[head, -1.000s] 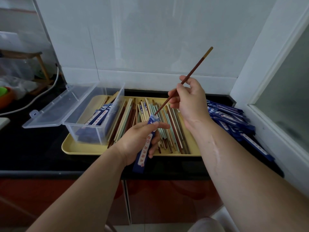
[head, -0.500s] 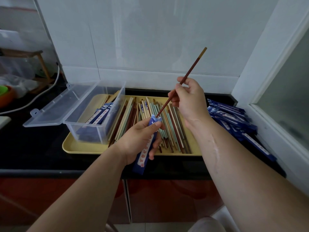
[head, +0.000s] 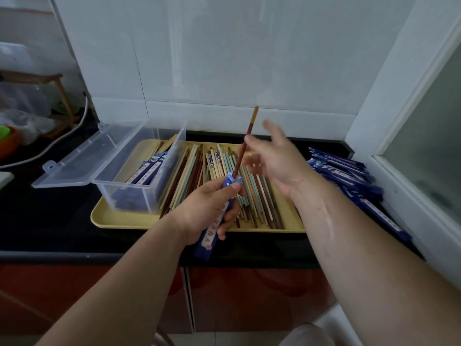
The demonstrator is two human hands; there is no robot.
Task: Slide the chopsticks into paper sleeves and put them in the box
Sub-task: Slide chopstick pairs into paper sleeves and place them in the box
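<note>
Black counter (head: 50, 221), brown chopstick (head: 243, 151) near-upright, lower end inside blue sleeve (head: 214, 228)

Single view, head-worn, wide-angle. Looks forward and down onto counter (head: 50, 221), close in. Left hand (head: 207, 211) and right hand (head: 277, 158) mid-frame, forearms entering from bottom edge. Tray (head: 119, 221) centred; wall (head: 224, 58) fills top, cabinet fronts (head: 249, 295) below. Straight lines bow near frame edges.

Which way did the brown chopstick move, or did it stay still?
Yes. The brown chopstick stood more upright, sliding into the blue sleeve; its top dropped leftward to the wall's lower tile.
</note>
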